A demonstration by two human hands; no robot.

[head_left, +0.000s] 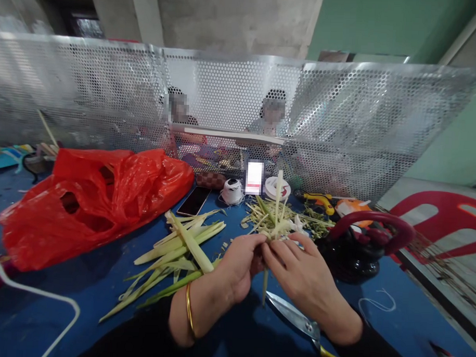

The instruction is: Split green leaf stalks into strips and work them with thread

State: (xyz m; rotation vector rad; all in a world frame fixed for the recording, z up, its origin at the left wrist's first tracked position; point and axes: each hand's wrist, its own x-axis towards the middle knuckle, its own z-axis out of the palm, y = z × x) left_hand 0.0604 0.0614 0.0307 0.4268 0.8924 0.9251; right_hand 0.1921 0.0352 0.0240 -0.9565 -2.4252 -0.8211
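My left hand (237,267) and my right hand (303,272) meet over the blue table (61,307), both closed on a small bundle of pale green leaf strips (276,221) that stands upright between them. One strip hangs down below the hands. A gold bangle (189,309) circles my left wrist. Long green leaf blades (176,252) lie just left of my left hand. Scissors (295,316) lie on the table under my right wrist.
A red plastic bag (92,204) fills the left side. A phone (193,200), spools of white thread (232,191), leaf scraps (310,222) and a dark basket with a maroon handle (360,245) sit behind. A perforated metal screen (232,105) stands at the back; two people sit beyond it. A red chair (447,217) is on the right.
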